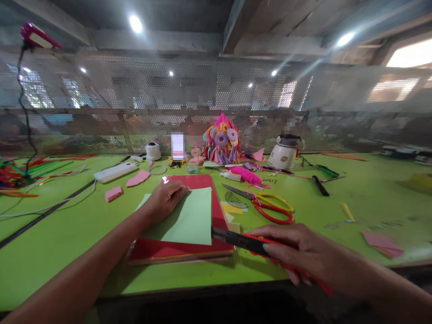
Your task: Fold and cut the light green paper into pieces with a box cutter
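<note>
My left hand (167, 200) is closed, fingers together, on the pale green paper (194, 220), holding it over a red sheet (224, 222) on top of a paper stack. In my right hand (300, 252) is a black hand tool with red handles (238, 239); its exact kind is unclear. The tool's dark tip meets the green paper's right edge, and whether the paper lies between its jaws is hidden. Beyond it, large scissors (266, 204) with red and yellow handles lie spread. A green protractor (236, 199) rests beside the stack.
Pink yarn (245, 174), a decorated pink ornament (222, 140), a phone (177, 146) and a kettle (284, 153) stand farther back. To the left are a white power strip (115, 172) and cables. Pink paper pieces (382, 243) lie at right. Perforated metal screening (195, 90) rises behind.
</note>
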A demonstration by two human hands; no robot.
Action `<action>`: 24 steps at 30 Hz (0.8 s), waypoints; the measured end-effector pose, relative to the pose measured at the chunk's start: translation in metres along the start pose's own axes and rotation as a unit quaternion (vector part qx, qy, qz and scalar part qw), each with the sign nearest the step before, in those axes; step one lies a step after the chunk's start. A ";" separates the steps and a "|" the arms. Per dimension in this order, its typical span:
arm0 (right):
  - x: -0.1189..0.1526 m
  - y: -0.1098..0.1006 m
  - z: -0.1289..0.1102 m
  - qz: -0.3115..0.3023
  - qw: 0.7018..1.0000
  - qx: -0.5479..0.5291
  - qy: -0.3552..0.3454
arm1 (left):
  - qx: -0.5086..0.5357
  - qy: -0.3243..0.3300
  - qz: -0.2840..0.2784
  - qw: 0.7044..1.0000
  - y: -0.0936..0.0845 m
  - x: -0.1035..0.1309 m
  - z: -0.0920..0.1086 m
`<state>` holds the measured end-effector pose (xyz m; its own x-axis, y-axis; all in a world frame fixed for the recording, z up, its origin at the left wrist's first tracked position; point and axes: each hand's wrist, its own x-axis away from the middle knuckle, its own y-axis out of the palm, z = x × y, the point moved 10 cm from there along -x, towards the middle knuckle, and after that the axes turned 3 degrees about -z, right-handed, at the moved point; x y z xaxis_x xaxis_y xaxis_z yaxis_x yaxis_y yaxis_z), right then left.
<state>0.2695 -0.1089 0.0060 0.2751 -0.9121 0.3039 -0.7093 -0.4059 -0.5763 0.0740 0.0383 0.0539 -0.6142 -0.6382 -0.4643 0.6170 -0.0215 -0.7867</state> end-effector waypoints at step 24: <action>-0.051 0.001 -0.018 0.050 0.929 0.332 -0.153 | -0.238 -0.059 -0.118 0.962 0.056 0.001 -0.020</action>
<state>0.2431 -0.0620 0.0037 0.4737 -0.8792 0.0516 -0.2119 -0.1707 -0.9623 0.0980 0.0519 0.0008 -0.6320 -0.7426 -0.2219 0.1536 0.1606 -0.9750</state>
